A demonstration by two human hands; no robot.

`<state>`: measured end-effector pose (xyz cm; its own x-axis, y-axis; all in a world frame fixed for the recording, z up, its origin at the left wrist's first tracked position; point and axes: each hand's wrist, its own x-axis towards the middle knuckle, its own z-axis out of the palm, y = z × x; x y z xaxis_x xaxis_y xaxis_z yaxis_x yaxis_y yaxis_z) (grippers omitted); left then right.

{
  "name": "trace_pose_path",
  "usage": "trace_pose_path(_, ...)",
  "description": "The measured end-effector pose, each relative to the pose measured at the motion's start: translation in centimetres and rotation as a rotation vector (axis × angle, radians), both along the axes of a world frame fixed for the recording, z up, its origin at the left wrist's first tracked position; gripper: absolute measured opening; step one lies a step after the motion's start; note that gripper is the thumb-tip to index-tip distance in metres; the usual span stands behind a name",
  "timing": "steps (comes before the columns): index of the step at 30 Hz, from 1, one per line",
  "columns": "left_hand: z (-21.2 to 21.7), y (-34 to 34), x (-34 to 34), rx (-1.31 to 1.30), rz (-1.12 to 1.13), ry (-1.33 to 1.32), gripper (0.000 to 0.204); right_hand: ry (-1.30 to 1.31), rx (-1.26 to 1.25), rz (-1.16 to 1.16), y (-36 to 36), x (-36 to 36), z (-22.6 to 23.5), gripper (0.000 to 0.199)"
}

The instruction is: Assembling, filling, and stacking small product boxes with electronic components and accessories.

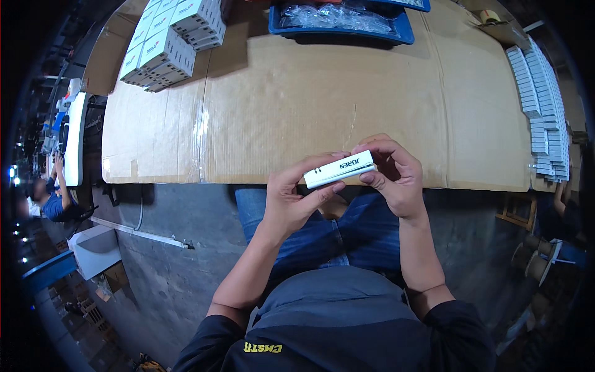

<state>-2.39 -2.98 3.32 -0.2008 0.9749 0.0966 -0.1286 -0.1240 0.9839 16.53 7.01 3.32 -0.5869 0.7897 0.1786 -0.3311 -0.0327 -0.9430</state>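
Observation:
A small, long white box [334, 173] with dark printing is held level between my two hands, just over the table's near edge. My left hand [294, 191] grips its left end, thumb below and fingers along the far side. At the right end, my right hand [396, 177] has its thumb and fingertips on the box. A dark slit runs along the near side toward that end, where a flap or lid seems slightly parted. Whatever is inside the box stays hidden.
Brown cardboard [297, 118] covers the table. White boxes [164, 53] are stacked at the far left, and more small boxes [545, 105] at the right edge. A blue tray [344, 35] of clear plastic packets stands at the back. Another person [57, 201] sits far left.

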Motion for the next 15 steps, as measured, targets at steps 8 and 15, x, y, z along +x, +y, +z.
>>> trace_pose_path(8, 0.6, -0.8, 0.4, -0.068, 0.032, 0.047, 0.036, -0.096, 0.164, -0.011, -0.1, 0.1, -0.6, 0.034)
trace_pose_path(15, 1.5, 0.2, 0.9, -0.151, 0.1, 0.012, 0.043, -0.031, -0.088, -0.148, -1.1, -1.1, -0.4, 0.026)
